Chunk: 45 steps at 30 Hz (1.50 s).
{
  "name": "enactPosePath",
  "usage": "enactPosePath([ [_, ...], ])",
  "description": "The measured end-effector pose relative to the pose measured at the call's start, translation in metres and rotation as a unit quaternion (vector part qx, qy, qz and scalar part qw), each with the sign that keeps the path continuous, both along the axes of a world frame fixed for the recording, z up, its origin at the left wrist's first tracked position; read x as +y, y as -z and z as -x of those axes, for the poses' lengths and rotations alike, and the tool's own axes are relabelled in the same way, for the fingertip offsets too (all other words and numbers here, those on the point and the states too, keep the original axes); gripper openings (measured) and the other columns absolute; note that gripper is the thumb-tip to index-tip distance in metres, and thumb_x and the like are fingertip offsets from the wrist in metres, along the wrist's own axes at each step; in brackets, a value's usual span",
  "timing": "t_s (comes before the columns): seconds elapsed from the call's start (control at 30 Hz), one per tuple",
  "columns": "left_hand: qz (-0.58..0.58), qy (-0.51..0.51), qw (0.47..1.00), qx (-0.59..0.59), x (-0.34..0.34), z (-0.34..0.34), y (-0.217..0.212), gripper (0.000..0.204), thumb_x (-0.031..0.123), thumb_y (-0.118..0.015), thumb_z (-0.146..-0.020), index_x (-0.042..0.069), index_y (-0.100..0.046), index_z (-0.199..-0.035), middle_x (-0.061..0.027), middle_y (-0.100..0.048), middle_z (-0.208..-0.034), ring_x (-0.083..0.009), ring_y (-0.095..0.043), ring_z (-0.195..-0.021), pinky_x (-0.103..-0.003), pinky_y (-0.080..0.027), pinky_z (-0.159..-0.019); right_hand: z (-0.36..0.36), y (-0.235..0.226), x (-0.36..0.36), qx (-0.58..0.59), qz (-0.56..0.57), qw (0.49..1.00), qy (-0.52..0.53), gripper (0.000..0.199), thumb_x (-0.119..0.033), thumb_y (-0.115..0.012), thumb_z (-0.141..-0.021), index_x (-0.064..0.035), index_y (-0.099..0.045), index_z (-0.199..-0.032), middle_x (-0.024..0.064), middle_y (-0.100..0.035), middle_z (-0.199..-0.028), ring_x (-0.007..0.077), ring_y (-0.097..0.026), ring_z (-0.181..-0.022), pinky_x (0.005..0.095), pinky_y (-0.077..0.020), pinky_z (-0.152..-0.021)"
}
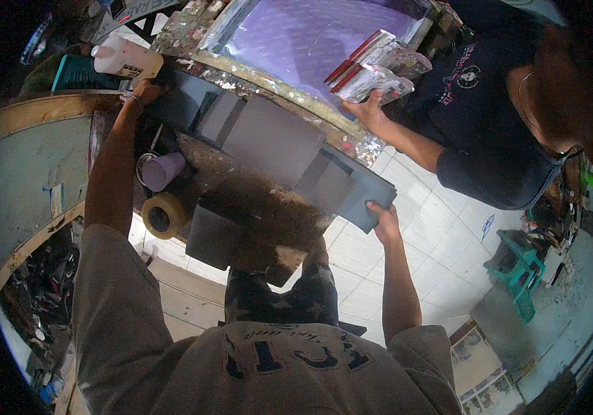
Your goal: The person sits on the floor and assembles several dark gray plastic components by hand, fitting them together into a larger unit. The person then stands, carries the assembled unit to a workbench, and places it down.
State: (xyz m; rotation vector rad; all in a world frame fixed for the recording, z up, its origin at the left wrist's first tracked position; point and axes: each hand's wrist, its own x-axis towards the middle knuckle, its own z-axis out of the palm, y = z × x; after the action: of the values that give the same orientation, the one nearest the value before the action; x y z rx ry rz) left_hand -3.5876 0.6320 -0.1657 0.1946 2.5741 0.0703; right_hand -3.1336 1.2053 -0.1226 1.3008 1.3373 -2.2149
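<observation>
Sheet: long dark grey sheet (276,138) lies slantwise across the grimy tabletop (255,207), from upper left down to lower right, its right end hanging past the tabletop edge over the tiled floor (435,242).
Left hand: left hand (146,91) rests at the sheet's far upper-left end, fingers curled down onto its corner; whether they pinch it or only press on it I cannot tell.
Right hand: right hand (384,220) grips the overhanging lower-right corner, fingers closed over the edge.
Neighbours: white glue bottle (125,59) stands just beside the left hand; purple cup (163,170) and roll of brown tape (163,214) sit near the sheet's lower edge.
Other person: a person in a dark shirt stands across the tabletop, one hand (369,111) holding shiny wrapped packs (372,72) just above the sheet's far edge.
Risk, sag: with only the two ends held, the unsupported right end could droop or crease if the right grip slackens.
Risk, knock: sliding the sheet leftward could tip the bottle or push the cup.
Risk, dirt: the tabletop looks crusted, so dragging could scuff or soil the underside.
Risk, collision: lifting the far edge could strike the other person's packs.
</observation>
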Motion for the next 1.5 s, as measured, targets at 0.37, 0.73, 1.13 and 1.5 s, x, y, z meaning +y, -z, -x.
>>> enactPosePath([
  [0.37,-0.01,-0.024,0.998,-0.06,-0.007,0.002,0.007,0.074,0.049,-0.068,-0.067,-0.002,-0.051,-0.118,-0.0243,-0.052,-0.119,-0.0335,-0.051,-0.11,-0.039,-0.043,-0.09,-0.005,0.046,0.0,0.017,0.064,0.997,0.038,0.047,-0.014,-0.057,-0.073,0.0017,-0.048,-0.116,0.0087,-0.054,-0.11,0.0237,-0.051,-0.105,0.035,-0.0376,-0.093],
  [0.73,-0.028,-0.04,0.994,0.099,0.044,-0.041,-0.053,0.056,0.022,-0.067,-0.072,-0.001,-0.043,-0.117,-0.0266,-0.055,-0.109,-0.0417,-0.054,-0.101,-0.045,-0.044,-0.086,-0.044,0.014,0.011,-0.077,-0.333,0.94,0.014,0.046,-0.027,-0.053,-0.086,0.0029,-0.045,-0.121,0.0122,-0.057,-0.105,0.0206,-0.056,-0.093,0.0331,-0.0465,-0.076],
  [1.13,-0.362,-0.145,0.92,0.029,0.208,-0.196,-0.134,0.065,0.037,-0.069,-0.073,-0.003,-0.048,-0.12,-0.0247,-0.053,-0.118,-0.0354,-0.052,-0.11,-0.04,-0.041,-0.093,0.085,-0.087,-0.137,0.082,-0.188,0.977,-0.062,0.044,-0.022,-0.06,-0.084,0.0094,-0.048,-0.112,0.0174,-0.059,-0.102,0.023,-0.06,-0.091,0.0322,-0.0501,-0.077],
  [1.5,-0.209,-0.031,0.976,-0.055,0.218,-0.191,-0.073,0.09,0.054,-0.073,-0.063,-0.012,-0.043,-0.116,-0.0334,-0.048,-0.116,-0.0419,-0.046,-0.113,-0.042,-0.04,-0.095,0.155,-0.073,-0.17,-0.032,-0.156,0.986,-0.053,0.114,-0.034,-0.077,-0.067,0.0082,0.002,-0.138,0.0219,-0.03,-0.138,0.0284,-0.034,-0.126,0.0354,-0.0284,-0.102],
])
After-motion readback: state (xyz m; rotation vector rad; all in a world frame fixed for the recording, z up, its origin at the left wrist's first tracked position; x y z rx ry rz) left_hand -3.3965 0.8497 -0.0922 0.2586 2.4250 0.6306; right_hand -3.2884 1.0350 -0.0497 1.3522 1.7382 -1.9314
